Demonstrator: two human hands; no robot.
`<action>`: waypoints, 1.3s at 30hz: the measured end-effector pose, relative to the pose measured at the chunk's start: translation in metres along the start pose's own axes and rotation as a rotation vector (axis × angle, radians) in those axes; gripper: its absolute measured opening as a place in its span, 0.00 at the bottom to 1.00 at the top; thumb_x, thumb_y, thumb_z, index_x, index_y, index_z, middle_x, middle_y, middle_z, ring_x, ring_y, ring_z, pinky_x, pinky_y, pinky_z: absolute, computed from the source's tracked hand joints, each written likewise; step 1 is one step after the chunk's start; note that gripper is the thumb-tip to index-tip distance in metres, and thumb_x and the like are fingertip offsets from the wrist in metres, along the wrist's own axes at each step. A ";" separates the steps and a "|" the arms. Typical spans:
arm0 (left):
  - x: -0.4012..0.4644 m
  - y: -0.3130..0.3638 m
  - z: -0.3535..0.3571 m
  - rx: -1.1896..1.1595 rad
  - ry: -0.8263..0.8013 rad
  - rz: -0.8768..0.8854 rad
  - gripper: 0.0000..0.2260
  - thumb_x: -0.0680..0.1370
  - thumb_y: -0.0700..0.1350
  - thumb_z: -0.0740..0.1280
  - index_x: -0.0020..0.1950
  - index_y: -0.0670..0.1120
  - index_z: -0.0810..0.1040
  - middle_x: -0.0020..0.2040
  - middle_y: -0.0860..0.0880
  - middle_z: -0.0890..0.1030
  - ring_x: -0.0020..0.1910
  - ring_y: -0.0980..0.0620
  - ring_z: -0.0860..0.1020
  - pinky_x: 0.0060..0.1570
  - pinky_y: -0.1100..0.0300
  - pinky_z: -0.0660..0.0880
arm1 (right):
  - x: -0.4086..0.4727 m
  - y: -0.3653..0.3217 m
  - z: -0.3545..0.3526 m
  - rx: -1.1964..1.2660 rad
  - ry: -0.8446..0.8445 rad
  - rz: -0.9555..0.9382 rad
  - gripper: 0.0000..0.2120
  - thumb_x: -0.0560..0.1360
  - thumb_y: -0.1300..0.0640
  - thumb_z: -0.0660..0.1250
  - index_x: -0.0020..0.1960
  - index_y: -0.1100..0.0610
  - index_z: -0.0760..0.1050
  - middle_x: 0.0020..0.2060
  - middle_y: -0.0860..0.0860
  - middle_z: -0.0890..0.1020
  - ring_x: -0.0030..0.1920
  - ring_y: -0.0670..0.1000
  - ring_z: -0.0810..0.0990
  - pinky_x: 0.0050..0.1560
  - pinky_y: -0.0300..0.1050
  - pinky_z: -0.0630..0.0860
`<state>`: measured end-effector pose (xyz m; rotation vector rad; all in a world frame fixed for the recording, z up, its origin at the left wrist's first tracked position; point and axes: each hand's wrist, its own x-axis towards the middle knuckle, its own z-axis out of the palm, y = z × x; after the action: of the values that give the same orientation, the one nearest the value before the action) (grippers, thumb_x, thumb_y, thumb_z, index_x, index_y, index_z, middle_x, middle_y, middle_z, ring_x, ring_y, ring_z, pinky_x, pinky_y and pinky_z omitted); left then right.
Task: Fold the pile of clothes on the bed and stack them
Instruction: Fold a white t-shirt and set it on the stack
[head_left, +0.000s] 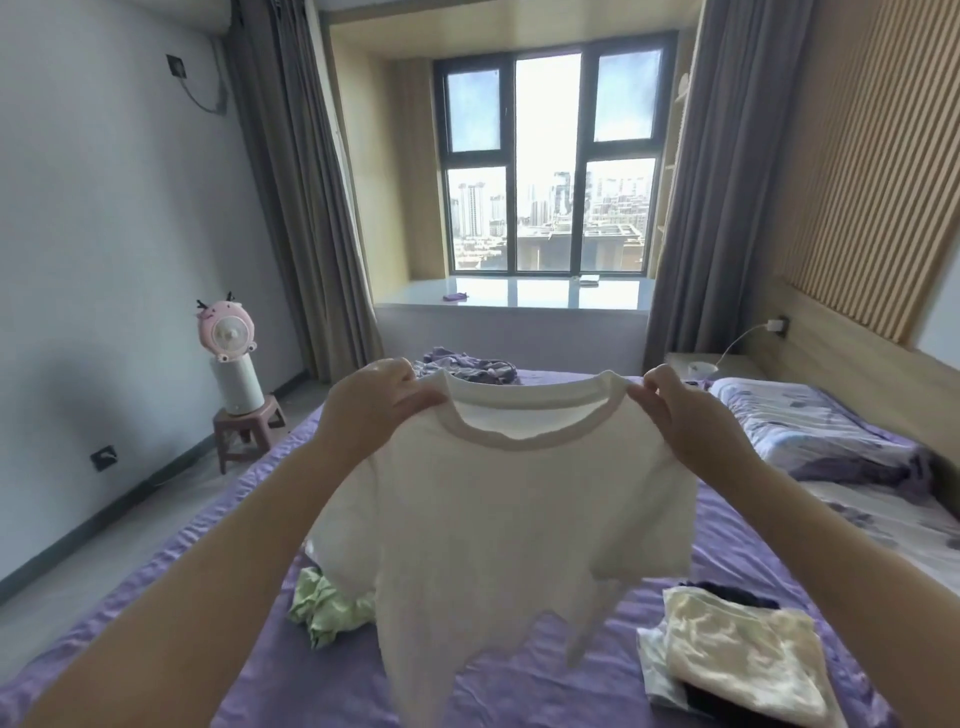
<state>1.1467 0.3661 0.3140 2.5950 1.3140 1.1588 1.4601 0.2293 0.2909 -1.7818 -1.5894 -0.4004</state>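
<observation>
A white T-shirt (509, 519) hangs in the air over the purple bed (519, 686), its collar toward the window. My left hand (374, 410) grips its left shoulder by the collar. My right hand (685, 421) pinches the right shoulder. The hem dangles just above the sheet. A crumpled light green garment (327, 605) lies on the bed under the shirt's left side. At the lower right sits a stack of folded clothes (737, 660), cream on top with dark pieces underneath. A crumpled purple garment (467, 366) lies at the far end of the bed.
A floral pillow and quilt (810, 431) fill the bed's right side by the wooden headboard. A pink fan on a white cylinder (228, 358) stands on a small stool at the left. Grey floor runs along the bed's left edge. A window ledge lies beyond.
</observation>
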 end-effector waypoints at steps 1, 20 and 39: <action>-0.002 0.000 0.000 0.004 -0.014 0.006 0.19 0.72 0.58 0.69 0.38 0.41 0.73 0.36 0.50 0.72 0.35 0.50 0.70 0.33 0.58 0.61 | -0.003 0.005 0.000 0.023 -0.015 -0.005 0.23 0.72 0.38 0.54 0.43 0.59 0.68 0.30 0.56 0.75 0.33 0.61 0.77 0.36 0.53 0.73; -0.089 -0.028 -0.003 0.274 0.203 0.071 0.17 0.77 0.58 0.53 0.46 0.46 0.73 0.32 0.42 0.80 0.27 0.40 0.79 0.26 0.57 0.70 | -0.073 0.004 0.008 0.180 -0.141 0.202 0.09 0.76 0.52 0.65 0.39 0.54 0.74 0.33 0.53 0.76 0.37 0.55 0.72 0.40 0.45 0.61; -0.140 -0.115 -0.060 0.166 0.150 0.558 0.20 0.80 0.61 0.48 0.42 0.46 0.65 0.22 0.46 0.72 0.17 0.44 0.72 0.20 0.62 0.64 | -0.163 -0.118 -0.024 0.112 -0.149 0.309 0.19 0.73 0.48 0.69 0.32 0.62 0.73 0.26 0.54 0.71 0.29 0.51 0.67 0.34 0.35 0.64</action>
<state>0.9781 0.3247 0.2358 3.1721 0.7350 1.3764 1.3201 0.0921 0.2374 -1.9654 -1.3718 -0.0329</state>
